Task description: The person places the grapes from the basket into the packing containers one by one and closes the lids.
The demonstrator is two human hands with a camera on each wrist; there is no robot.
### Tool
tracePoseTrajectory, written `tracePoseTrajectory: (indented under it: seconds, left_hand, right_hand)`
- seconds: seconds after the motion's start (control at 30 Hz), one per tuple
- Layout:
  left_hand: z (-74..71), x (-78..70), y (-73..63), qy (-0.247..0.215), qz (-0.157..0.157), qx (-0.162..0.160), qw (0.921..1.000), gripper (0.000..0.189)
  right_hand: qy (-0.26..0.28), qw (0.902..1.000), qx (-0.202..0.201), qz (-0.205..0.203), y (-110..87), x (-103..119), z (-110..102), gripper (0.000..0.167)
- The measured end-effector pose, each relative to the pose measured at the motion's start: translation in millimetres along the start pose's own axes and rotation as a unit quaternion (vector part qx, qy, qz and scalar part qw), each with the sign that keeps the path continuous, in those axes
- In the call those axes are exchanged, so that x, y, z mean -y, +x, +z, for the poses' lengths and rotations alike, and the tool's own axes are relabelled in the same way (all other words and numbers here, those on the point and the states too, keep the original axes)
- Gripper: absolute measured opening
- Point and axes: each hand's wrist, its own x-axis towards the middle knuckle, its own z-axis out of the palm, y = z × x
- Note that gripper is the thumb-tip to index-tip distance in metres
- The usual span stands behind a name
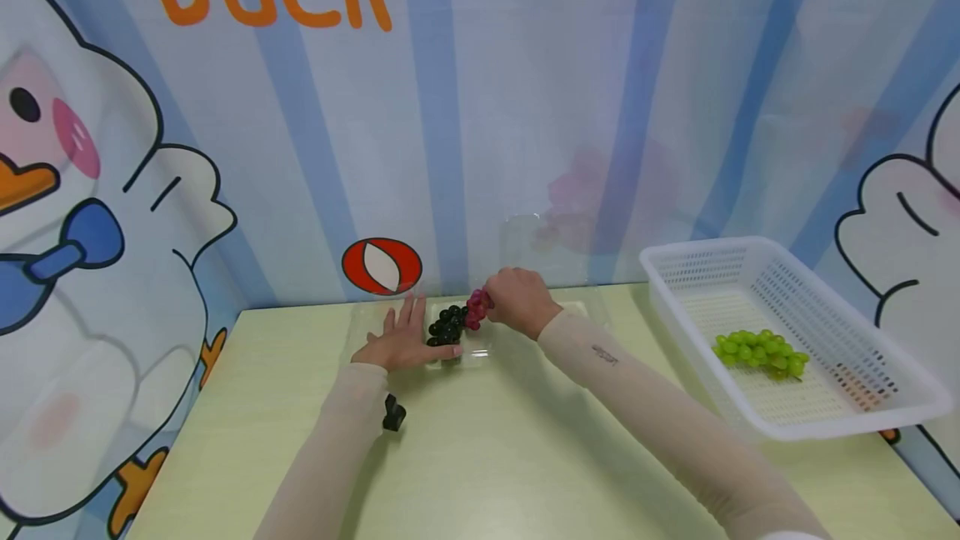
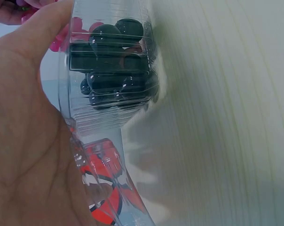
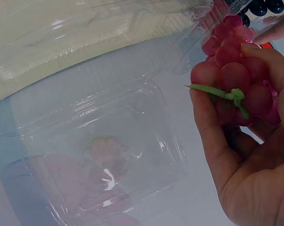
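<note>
In the head view, a clear box (image 1: 480, 354) sits on the bench (image 1: 487, 457) with black grapes (image 1: 447, 325) in it. The left hand (image 1: 401, 346), fingers straight and spread, lies at the box's left side, its thumb along the front. The right hand (image 1: 521, 300) grasps red grapes (image 1: 477, 309) at the box's right. Well to the right of the box, a white basket (image 1: 855, 423) holds green grapes (image 1: 761, 352).

In the left wrist view, the left palm lies along the box's rim, gripping nothing.

In the right wrist view, fingers and thumb curl round the red grapes, whose far end shows through the box's clear wall.
</note>
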Motion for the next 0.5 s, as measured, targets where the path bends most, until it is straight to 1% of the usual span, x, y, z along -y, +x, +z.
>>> tracePoseTrajectory:
  seconds: [0.13, 0.27, 0.33, 0.4, 0.5]
  left_hand:
    - [2.4, 2.9, 4.4, 0.000, -0.004, 0.009, 1.0000, 0.129]
    - [4.6, 5.5, 9.4, 0.000, -0.007, 0.016, 0.9999, 0.131]
    - [4.6, 5.9, 10.0, -0.002, -0.006, 0.013, 0.9999, 0.132]
    - [4.4, 6.0, 9.9, -0.002, -0.006, 0.011, 0.9999, 0.132]
    - [3.4, 5.0, 7.6, -0.004, -0.006, 0.011, 0.9999, 0.133]
  right_hand:
    - [-0.010, 0.9999, 0.003, 0.006, 4.4, 3, 2, 0.041]
    - [-0.031, 0.9995, 0.000, 0.010, 8.2, 4, 6, 0.028]
    - [-0.046, 0.9988, -0.006, 0.013, 10.0, 5, 8, 0.023]
    - [-0.060, 0.9980, -0.014, 0.016, 12.0, 6, 10, 0.020]
    - [-0.066, 0.9974, -0.021, 0.020, 14.4, 6, 16, 0.021]
